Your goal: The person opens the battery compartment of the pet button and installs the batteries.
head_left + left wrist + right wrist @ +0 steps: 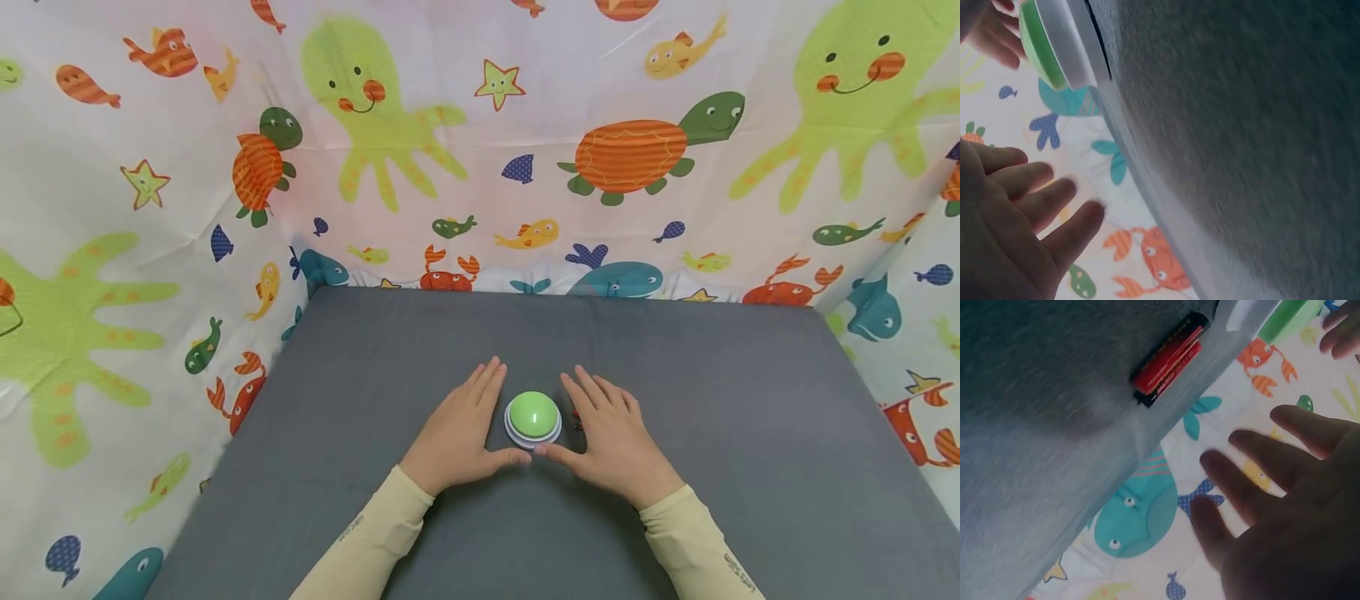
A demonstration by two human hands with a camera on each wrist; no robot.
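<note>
A round push button (534, 415) with a green dome and a white base sits on the grey table between both hands. My left hand (463, 429) is beside it on the left, fingers straight and thumb reaching toward its near side. On the right, my right hand (613, 433) mirrors that pose, its thumb tip close to the button's near edge. Two red and black batteries (1171, 359) lie side by side on the table in the right wrist view; in the head view my right fingers mostly cover them. Neither hand holds anything.
The grey tabletop (375, 350) spreads around the hands. A white curtain (465, 108) printed with sea animals stands along the back edge and both sides of the table.
</note>
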